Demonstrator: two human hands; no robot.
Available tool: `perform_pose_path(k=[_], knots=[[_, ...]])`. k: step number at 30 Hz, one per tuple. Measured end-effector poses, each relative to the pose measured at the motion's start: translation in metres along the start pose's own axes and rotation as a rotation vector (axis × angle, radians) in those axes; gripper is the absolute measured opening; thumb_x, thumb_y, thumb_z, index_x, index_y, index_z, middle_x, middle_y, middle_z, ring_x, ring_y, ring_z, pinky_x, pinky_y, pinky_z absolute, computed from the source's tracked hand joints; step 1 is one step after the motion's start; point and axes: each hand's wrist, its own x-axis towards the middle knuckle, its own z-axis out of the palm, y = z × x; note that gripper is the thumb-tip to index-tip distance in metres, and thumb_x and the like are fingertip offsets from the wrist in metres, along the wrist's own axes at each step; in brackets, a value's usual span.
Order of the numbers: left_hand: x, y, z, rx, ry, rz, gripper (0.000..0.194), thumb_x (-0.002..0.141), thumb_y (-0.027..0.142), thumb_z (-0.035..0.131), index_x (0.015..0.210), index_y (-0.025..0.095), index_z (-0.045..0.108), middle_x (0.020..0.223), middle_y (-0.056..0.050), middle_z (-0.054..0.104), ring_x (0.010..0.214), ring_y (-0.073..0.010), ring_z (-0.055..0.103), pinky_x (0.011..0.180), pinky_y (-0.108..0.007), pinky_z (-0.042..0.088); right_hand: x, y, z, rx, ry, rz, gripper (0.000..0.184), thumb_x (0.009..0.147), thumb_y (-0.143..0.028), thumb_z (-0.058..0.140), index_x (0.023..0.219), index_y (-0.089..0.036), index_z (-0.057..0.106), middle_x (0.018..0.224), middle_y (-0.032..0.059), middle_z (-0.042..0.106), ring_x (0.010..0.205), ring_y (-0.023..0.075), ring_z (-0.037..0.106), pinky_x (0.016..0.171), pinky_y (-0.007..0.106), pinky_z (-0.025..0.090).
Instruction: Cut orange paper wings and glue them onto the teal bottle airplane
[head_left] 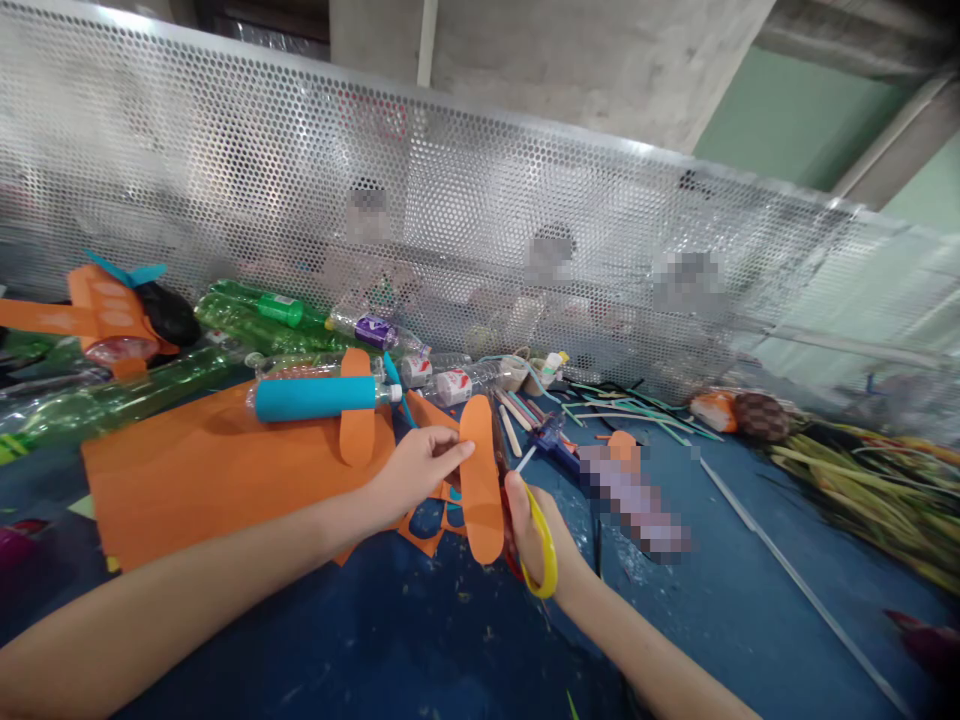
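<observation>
Between thumb and fingers, my left hand [420,470] pinches a long orange paper strip with rounded ends [481,500], held upright above the table. My right hand [551,540] grips scissors with yellow and red handles [549,565]; their blades point up and away, just right of the strip, and seem apart from it. Behind my left hand lies a plastic bottle wrapped in blue paper [315,400], with an orange paper piece [357,430] across it. Under it is a large orange sheet [225,480]. Orange offcuts with cut-out holes [421,535] lie below my left hand.
A perforated metal panel [465,200] stands along the back. Green bottles [150,385] and an orange paper plane model [112,310] are at left. Clear bottles [457,382], thin sticks [510,425] and a glue gun [551,435] lie beyond my hands. Dried stalks [847,490] are at right.
</observation>
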Motion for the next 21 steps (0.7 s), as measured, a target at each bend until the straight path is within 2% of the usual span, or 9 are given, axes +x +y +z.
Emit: perform_pose_path(k=[2, 4, 7, 10, 14, 17, 21], knots=[[0.002, -0.001, -0.001, 0.004, 0.005, 0.007, 0.030, 0.080, 0.040, 0.054, 0.061, 0.017, 0.052, 0.058, 0.001, 0.054, 0.058, -0.0143, 0.056, 0.058, -0.026, 0.047, 0.003, 0.000, -0.002, -0.006, -0.003, 0.057, 0.051, 0.089, -0.058, 0.024, 0.059, -0.022, 0.045, 0.044, -0.0007, 0.048, 0.036, 0.0145, 0.049, 0.036, 0.024, 0.038], [0.004, -0.004, -0.005, 0.007, 0.026, 0.022, 0.029, 0.081, 0.040, 0.053, 0.063, 0.017, 0.053, 0.059, 0.001, 0.054, 0.058, -0.0144, 0.056, 0.058, -0.026, 0.047, 0.007, 0.000, -0.005, -0.200, -0.003, 0.061, 0.047, 0.089, -0.054, 0.029, 0.061, -0.021, 0.048, 0.045, 0.0001, 0.050, 0.038, 0.0154, 0.052, 0.038, 0.024, 0.037], [0.006, -0.008, -0.013, 0.032, 0.115, 0.031, 0.030, 0.083, 0.041, 0.051, 0.064, 0.017, 0.052, 0.058, 0.002, 0.052, 0.055, -0.0132, 0.053, 0.054, -0.025, 0.043, 0.011, 0.000, -0.009, -0.547, -0.014, -0.007, 0.034, 0.086, -0.042, 0.043, 0.063, -0.019, 0.053, 0.055, 0.0049, 0.059, 0.050, 0.0185, 0.059, 0.046, 0.025, 0.036], [0.003, -0.014, -0.024, 0.005, 0.163, -0.008, 0.029, 0.082, 0.041, 0.051, 0.067, 0.016, 0.054, 0.058, 0.001, 0.053, 0.054, -0.0127, 0.053, 0.052, -0.024, 0.042, 0.008, 0.002, -0.008, -0.651, -0.036, -0.061, 0.022, 0.080, -0.035, 0.053, 0.068, -0.017, 0.055, 0.063, 0.0077, 0.063, 0.060, 0.0217, 0.061, 0.050, 0.026, 0.033], [-0.007, -0.019, -0.035, -0.057, 0.093, -0.099, 0.030, 0.082, 0.043, 0.051, 0.074, 0.016, 0.059, 0.069, -0.005, 0.064, 0.062, -0.0162, 0.061, 0.059, -0.027, 0.048, -0.003, -0.003, 0.001, -0.762, -0.094, -0.127, 0.024, 0.080, -0.040, 0.055, 0.078, -0.016, 0.059, 0.071, 0.0087, 0.065, 0.064, 0.0238, 0.062, 0.052, 0.028, 0.034], [-0.015, -0.020, -0.036, -0.063, 0.051, -0.151, 0.032, 0.082, 0.044, 0.052, 0.074, 0.015, 0.061, 0.070, -0.006, 0.066, 0.064, -0.0169, 0.063, 0.062, -0.028, 0.049, -0.011, -0.010, 0.005, -0.833, -0.100, -0.198, 0.022, 0.084, -0.036, 0.052, 0.081, -0.016, 0.062, 0.079, 0.0106, 0.066, 0.072, 0.0250, 0.062, 0.058, 0.030, 0.038], [-0.021, -0.026, -0.030, -0.131, 0.018, -0.206, 0.031, 0.080, 0.044, 0.054, 0.076, 0.015, 0.061, 0.072, -0.004, 0.066, 0.068, -0.0177, 0.063, 0.068, -0.030, 0.051, -0.011, -0.011, 0.003, -0.876, -0.009, -0.309, 0.009, 0.082, -0.024, 0.056, 0.078, -0.018, 0.061, 0.077, 0.0077, 0.063, 0.078, 0.0252, 0.060, 0.063, 0.032, 0.042]])
